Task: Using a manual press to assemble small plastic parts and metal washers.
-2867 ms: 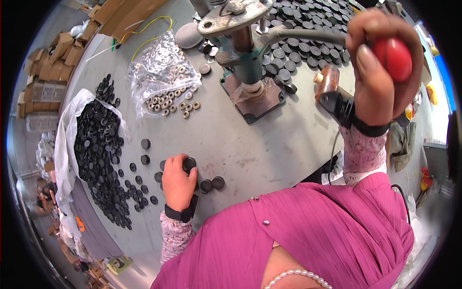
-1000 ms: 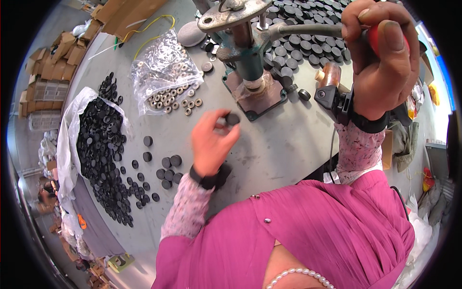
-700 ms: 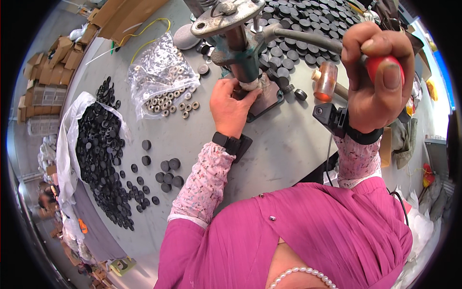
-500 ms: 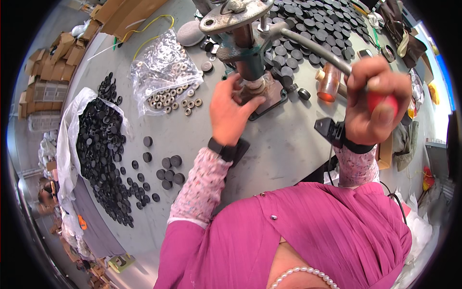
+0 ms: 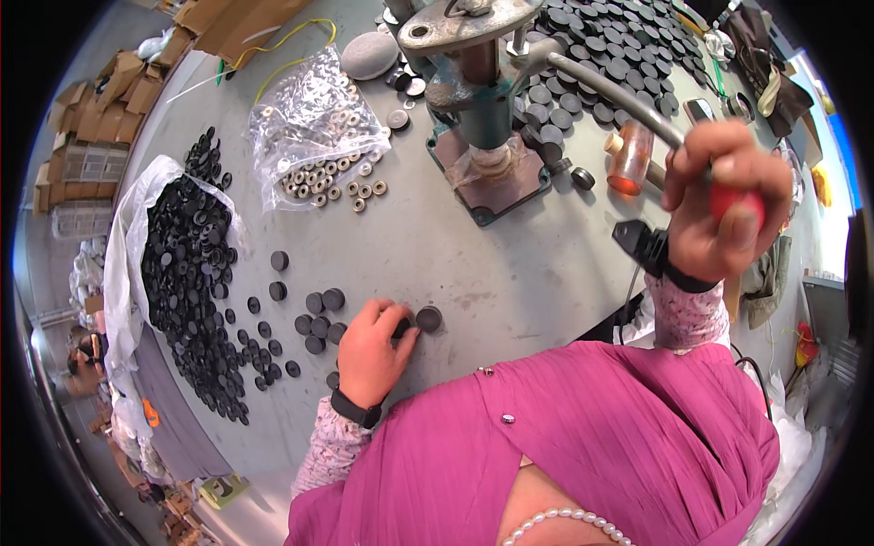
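My right hand (image 5: 726, 202) grips the red knob (image 5: 737, 202) at the end of the metal lever (image 5: 612, 93) of a green hand press (image 5: 480, 100). My left hand (image 5: 371, 344) rests on the grey table (image 5: 510, 264) close to my body, its fingers closed on a black round cap (image 5: 401, 326). Another black cap (image 5: 429, 318) lies just right of those fingers. A small cluster of black caps (image 5: 319, 314) sits to the left of that hand.
A white bag heaped with black caps (image 5: 187, 273) lies at the left. A clear plastic bag of metal rings (image 5: 309, 136) sits left of the press. Many black caps (image 5: 610, 55) spread behind the press. An orange-headed mallet (image 5: 630, 159) lies right of the press base.
My left hand has pulled back from the press base to the near table and closed on a cap. My right hand has swung the lever knob lower and to the right.
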A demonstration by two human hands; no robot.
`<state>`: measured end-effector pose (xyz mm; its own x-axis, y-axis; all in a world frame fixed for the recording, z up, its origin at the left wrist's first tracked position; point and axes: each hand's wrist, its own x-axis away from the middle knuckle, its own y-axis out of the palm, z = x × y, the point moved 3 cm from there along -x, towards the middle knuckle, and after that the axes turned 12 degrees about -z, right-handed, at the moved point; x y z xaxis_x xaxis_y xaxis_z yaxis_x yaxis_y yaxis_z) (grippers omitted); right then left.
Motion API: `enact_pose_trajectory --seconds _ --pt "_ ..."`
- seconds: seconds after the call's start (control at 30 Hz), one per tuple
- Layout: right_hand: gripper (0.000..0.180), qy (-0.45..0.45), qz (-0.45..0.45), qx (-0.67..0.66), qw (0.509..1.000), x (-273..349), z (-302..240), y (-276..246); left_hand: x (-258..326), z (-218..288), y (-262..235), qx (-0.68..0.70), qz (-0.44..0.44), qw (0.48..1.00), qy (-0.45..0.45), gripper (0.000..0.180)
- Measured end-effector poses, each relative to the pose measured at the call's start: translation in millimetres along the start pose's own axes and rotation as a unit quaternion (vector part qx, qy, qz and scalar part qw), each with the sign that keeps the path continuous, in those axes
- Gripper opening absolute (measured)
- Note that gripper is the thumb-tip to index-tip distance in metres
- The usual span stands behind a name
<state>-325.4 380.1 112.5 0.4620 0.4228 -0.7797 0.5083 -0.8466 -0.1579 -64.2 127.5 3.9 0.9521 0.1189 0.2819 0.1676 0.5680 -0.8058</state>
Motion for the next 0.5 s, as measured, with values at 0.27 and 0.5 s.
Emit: enact_pose_trajectory --seconds 0.27,0.5 --pt "0.035 0.058 0.023 0.047 0.997 -49.7 -2.1 -3.8 -27.6 19.6 8.6 -0.005 -0.027 0.996 0.084 0.040" --pt "0.031 0.056 0.050 0.035 0.997 -49.0 -3.4 0.7 -132.5 46.3 -1.7 0.227 0.128 0.964 0.061 0.058"
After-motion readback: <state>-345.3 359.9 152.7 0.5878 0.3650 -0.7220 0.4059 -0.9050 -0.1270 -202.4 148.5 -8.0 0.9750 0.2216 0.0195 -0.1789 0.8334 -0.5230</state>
